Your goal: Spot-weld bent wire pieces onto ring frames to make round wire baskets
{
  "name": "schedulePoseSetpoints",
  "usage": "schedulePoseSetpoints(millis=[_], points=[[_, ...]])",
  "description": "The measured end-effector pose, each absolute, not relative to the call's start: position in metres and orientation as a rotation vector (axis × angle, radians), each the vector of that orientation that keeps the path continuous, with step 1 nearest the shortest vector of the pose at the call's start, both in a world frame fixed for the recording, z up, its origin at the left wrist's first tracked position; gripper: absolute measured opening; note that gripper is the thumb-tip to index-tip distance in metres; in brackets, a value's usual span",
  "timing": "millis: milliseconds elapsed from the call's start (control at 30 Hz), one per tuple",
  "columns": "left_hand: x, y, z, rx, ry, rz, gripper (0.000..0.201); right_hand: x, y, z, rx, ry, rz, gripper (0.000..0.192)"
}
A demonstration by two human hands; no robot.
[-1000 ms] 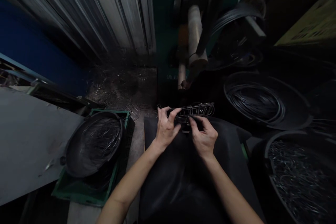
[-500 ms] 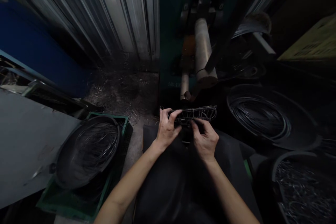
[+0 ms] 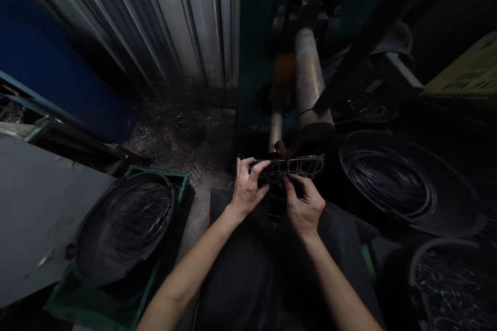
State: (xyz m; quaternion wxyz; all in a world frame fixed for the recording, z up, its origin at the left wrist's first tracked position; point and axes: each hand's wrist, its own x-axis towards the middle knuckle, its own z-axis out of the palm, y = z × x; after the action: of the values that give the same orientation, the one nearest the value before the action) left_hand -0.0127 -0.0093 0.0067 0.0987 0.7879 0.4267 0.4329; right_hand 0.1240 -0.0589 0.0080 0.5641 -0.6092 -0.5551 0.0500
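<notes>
Head view is showing one wire rack (image 3: 297,172) lying just beyond the person's two hands, spanning the gap between them and reaching past the right one. The left hand (image 3: 246,189) is gripping its left end with bent, spread fingers, while the right hand (image 3: 305,204) is pinching the near edge between thumb and curled forefinger. The left fingers are covering part of the rack, the right fingertips are partly hiding behind the thumb, and dark wires are blending into the shadow behind. Two metal cylinders, a thick one (image 3: 310,77) and a thin one (image 3: 276,129), are jutting out above; whether the thin one is touching the rack, I cannot tell. Three dark tubs are standing around: one (image 3: 87,248) is resting tilted in a single green crate (image 3: 97,315), holding tangled wire; another (image 3: 460,201) is holding coiled wire (image 3: 388,181); a third (image 3: 417,269), holding small wire pieces, is running out of frame.
</notes>
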Motion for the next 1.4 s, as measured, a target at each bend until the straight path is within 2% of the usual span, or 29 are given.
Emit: schedulePoseSetpoints(millis=[400,767,1100,1167,1267,1333,1400], points=[[-0.011,0.001,0.007,2.331,1.270,1.261,0.062,0.126,-0.050,0.008,-1.435,-1.311,0.106,0.014],[-0.015,0.005,0.011,2.457,1.280,1.253,0.060,0.122,-0.045,0.006,-1.424,-1.402,-0.073,0.014],[-0.015,0.007,0.010,2.448,1.288,1.133,0.056,0.126,-0.056,0.014,-1.547,-1.360,0.055,0.025],[-0.021,0.005,0.003,2.441,1.266,1.123,0.060,0.132,-0.078,0.022,-1.580,-1.282,0.079,0.032],[-0.037,0.000,-0.015,2.281,1.329,1.210,0.083,0.165,-0.123,0.028,-1.678,-1.107,0.042,0.043],[-0.048,-0.001,-0.029,2.146,1.396,1.260,0.097,0.202,-0.151,0.024,-1.781,-0.943,-0.023,0.044],[-0.053,-0.001,-0.040,2.105,1.406,1.240,0.101,0.242,-0.175,0.015,-1.937,-0.723,-0.031,0.045]])
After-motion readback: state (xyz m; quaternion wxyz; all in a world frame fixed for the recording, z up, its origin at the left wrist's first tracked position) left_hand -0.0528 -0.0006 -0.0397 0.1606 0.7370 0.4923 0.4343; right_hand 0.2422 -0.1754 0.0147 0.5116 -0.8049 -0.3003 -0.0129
